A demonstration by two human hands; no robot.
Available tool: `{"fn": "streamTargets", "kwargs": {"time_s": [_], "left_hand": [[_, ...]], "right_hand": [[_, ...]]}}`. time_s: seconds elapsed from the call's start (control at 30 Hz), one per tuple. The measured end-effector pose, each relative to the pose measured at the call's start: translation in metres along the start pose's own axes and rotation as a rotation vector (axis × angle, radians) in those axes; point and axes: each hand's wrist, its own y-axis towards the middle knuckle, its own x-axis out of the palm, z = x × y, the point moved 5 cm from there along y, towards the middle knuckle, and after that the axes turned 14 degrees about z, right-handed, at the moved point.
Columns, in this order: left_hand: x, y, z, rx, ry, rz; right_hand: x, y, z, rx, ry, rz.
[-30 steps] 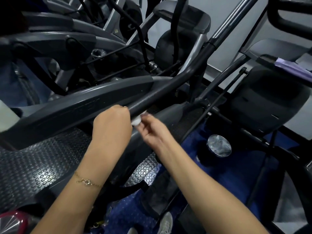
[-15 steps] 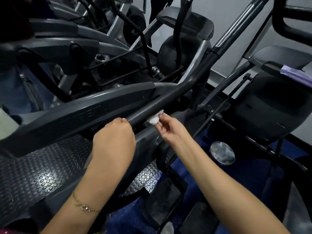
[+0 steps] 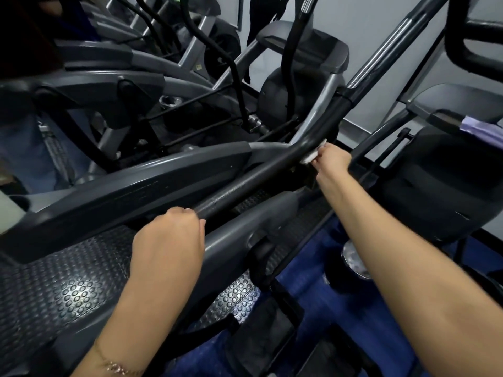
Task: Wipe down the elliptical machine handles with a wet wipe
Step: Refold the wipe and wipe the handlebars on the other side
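1. Across the middle of the frame, the black elliptical handle point(image 3: 261, 179) runs up from lower centre to a bend at right of centre, then climbs toward the upper right corner, where it turns chrome-striped.
2. I have my left hand point(image 3: 168, 240) at the lower end of that handle, with the fingers curled over the bar and gripping it. A thin gold bracelet point(image 3: 117, 367) sits on the wrist at the bottom edge.
3. I have my right hand point(image 3: 333, 159) reaching out to the bend, with the fingertips pinching the white wet wipe point(image 3: 310, 156). The wipe is pressed against the underside of the handle right at the bend.
4. Below my left forearm, a studded rubber foot pedal point(image 3: 62, 289) fills the lower left, catching glare on its raised dots. A grey moulded arm point(image 3: 136, 186) of the machine crosses above it.
5. Blue carpet point(image 3: 321, 317) shows in the lower centre and right, between the machine parts.
6. A plain pale grey wall point(image 3: 367, 28) closes the room at upper right.
7. More ellipticals point(image 3: 130, 58) stand in a row in the upper left, grey and black.
8. A purple cloth point(image 3: 479, 129) lies on the neighbouring machine at the right edge.
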Motion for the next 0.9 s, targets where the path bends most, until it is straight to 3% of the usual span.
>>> {"fn": "streamTargets", "kwargs": {"time_s": [0.13, 0.23, 0.33, 0.4, 0.43, 0.53, 0.67, 0.83, 0.9], "left_hand": [[-0.001, -0.001, 0.002, -0.063, 0.009, -0.118], [-0.013, 0.021, 0.020, -0.101, -0.057, 0.005], [-0.002, 0.046, 0.065, 0.007, -0.186, 0.115], [0.022, 0.062, 0.095, 0.107, -0.155, 0.054], [0.033, 0.069, 0.105, 0.143, -0.127, 0.026], [0.055, 0.083, 0.120, 0.180, -0.080, 0.000], [0.064, 0.086, 0.124, 0.185, -0.021, -0.072], [0.067, 0.088, 0.127, 0.153, 0.005, -0.130], [0.067, 0.088, 0.129, 0.164, 0.039, -0.129]], "right_hand": [[-0.032, -0.013, -0.019, -0.454, 0.019, 0.031], [-0.035, -0.028, -0.066, -0.899, -0.116, -0.005], [-0.009, -0.046, -0.078, -1.496, -0.566, -0.292], [-0.002, -0.040, -0.052, -2.039, -0.813, -0.523], [-0.004, -0.034, -0.048, -2.204, -0.905, -0.593], [0.002, -0.010, -0.084, -2.323, -1.014, -0.566], [0.012, 0.004, -0.128, -2.256, -1.065, -0.453], [0.003, 0.012, -0.118, -2.356, -1.025, -0.562], [0.009, 0.030, -0.150, -2.328, -0.987, -0.423]]}}
